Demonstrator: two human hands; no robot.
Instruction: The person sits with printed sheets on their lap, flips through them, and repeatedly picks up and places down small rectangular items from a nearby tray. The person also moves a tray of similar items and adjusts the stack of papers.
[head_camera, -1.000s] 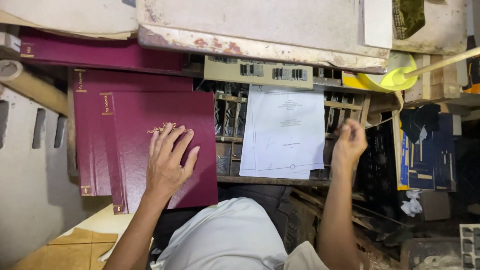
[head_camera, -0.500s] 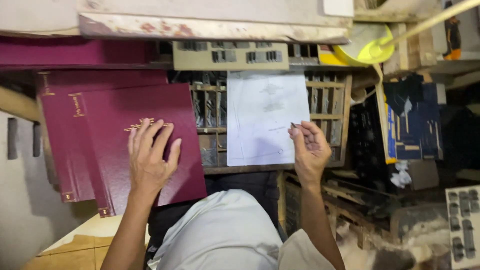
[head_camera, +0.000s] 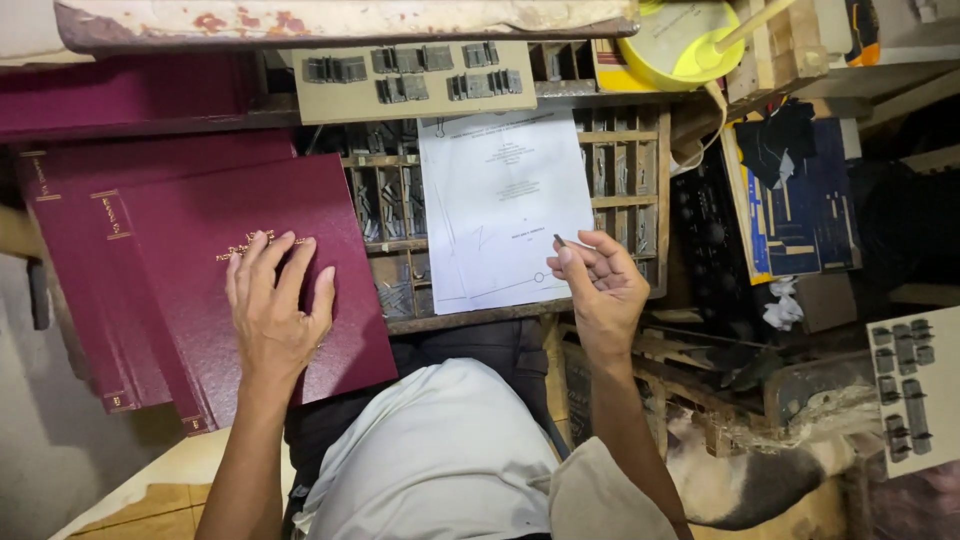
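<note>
Left hand (head_camera: 272, 310) flat at centre left of the frame, fingers (head_camera: 262, 262) spread open, palm resting on the top maroon hardcover book (head_camera: 190, 250), gripping nothing. Three maroon books countable in that stack at left, fanned one under another, gilt marks on the covers; a fourth maroon cover (head_camera: 120, 90) lying further up at upper left. Right hand (head_camera: 600, 285) at centre right, fingers (head_camera: 575, 262) curled closed, pinching one small thin metal piece (head_camera: 570, 241) between thumb and forefinger, just over the lower right corner of one white printed sheet (head_camera: 500, 210). Sheet lying on a wooden compartment tray (head_camera: 625, 170) of metal type at centre. One yellow round container (head_camera: 680, 40) at upper right. Two pale cards with rows of small metal blocks: one (head_camera: 420, 85) at top centre, one (head_camera: 915, 385) at right edge.
</note>
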